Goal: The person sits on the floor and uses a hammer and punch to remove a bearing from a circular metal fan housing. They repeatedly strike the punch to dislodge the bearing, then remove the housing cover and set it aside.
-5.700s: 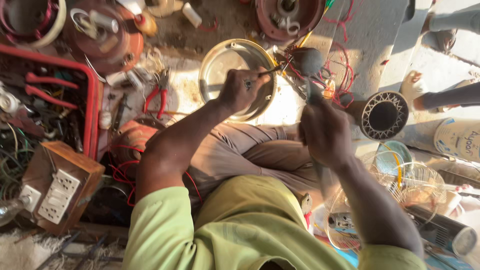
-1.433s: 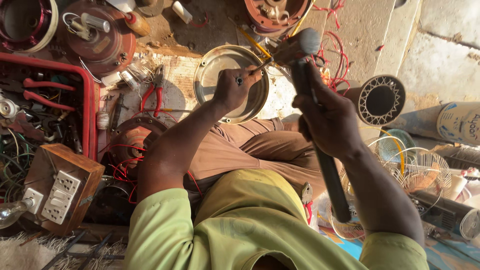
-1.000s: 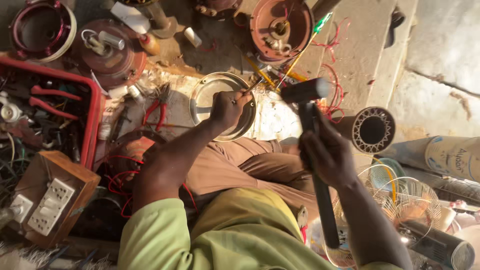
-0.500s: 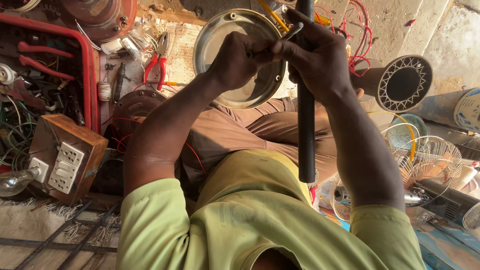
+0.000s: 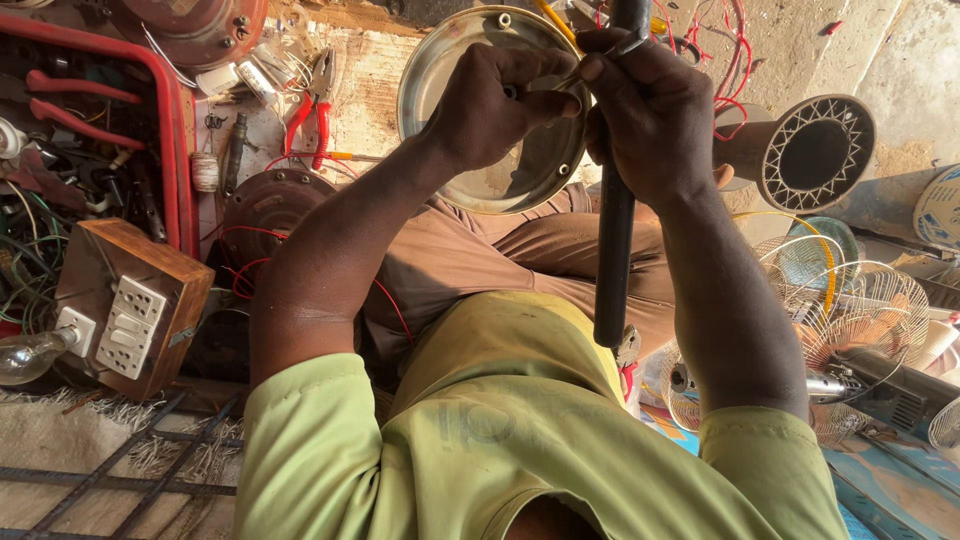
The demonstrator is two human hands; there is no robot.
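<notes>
Head view: left hand (image 5: 495,105) pinches a thin metal rod against the round metal fan cover (image 5: 450,150) lying just under it; right hand (image 5: 650,110) is fisted round a black hammer handle (image 5: 612,260), head out of frame; looks mid-job, cover not yet refitted; red pliers (image 5: 312,105) lie off to the left.

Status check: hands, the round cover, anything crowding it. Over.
Left hand pinching a thin tool against round silver metal cover. Right hand gripping black hammer handle, upright beside it. Red-handled pliers lie apart, left of cover.
</notes>
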